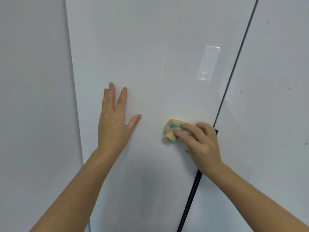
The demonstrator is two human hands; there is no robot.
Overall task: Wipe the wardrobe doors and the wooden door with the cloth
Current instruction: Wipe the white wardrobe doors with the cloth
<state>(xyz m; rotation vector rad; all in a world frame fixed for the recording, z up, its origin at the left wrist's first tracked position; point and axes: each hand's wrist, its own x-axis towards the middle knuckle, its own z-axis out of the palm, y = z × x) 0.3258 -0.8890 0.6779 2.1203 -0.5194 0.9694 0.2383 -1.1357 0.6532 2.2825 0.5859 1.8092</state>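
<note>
Pressing against the glossy white wardrobe door (150, 56), the cloth (172, 130) sits bunched into a small wad, pale yellow with teal stitching along its edges, low on the panel and close to its right-hand edge. The right hand (200, 144) covers most of it: the fingers (185, 133) curl over the top of the wad and pinch it against the palm, so only the left part of the fabric shows past the fingertips. Just beside that hand, to its right, a thin dark gap runs up the picture and separates this door from the next white door (270, 97), which carries several small dark specks. A black handle (190, 198) runs along that gap below the hand, and its upper end shows just past the knuckles. The left hand (115, 121) lies flat on the same middle door, well to the left of the cloth, with the fingers stretched upward and the thumb spread out to the side; it holds nothing. Above and to the right of the cloth, a bright rectangular reflection (208, 64) lies on the shiny surface. At the far left, another white panel (33, 97) meets the middle door along a slanting edge. Both bare forearms reach up from the bottom of the view.
</note>
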